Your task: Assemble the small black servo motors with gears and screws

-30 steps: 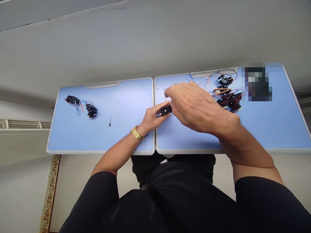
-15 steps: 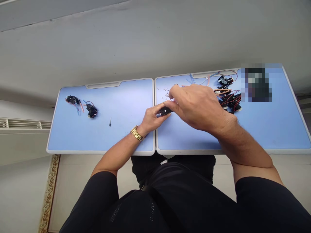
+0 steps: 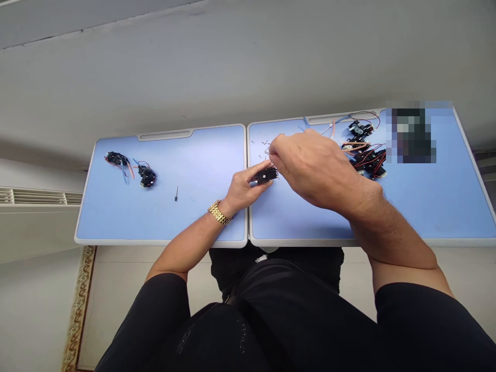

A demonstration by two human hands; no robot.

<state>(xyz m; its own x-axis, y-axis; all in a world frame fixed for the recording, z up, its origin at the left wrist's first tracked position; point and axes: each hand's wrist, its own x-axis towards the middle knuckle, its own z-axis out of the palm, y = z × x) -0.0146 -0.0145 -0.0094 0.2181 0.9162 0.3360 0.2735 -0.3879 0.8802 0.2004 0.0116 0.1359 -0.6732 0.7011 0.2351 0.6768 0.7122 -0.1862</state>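
My left hand (image 3: pixel 245 187), with a gold watch at the wrist, is closed round a small black mechanical unit (image 3: pixel 266 175) over the seam between the two tabletops. A light round spot shows on the unit's upper face. Just above and right of it, my right hand (image 3: pixel 310 168) is closed, thumb and fingers pinched together. Whatever lies in that pinch is hidden from me. Tiny screws (image 3: pixel 265 143) lie scattered behind the hands, partly covered by the right one.
On the left tabletop (image 3: pixel 201 165) lie two black units with wires (image 3: pixel 146 175) and a small screwdriver (image 3: pixel 176 194). Several more black units with red and black wires (image 3: pixel 366 155) are heaped right of my right hand. A blurred-out patch (image 3: pixel 413 134) covers something at far right.
My right hand has shifted slightly up and right, off the black unit, so more of the unit's face shows. My left hand stays in place with the unit.
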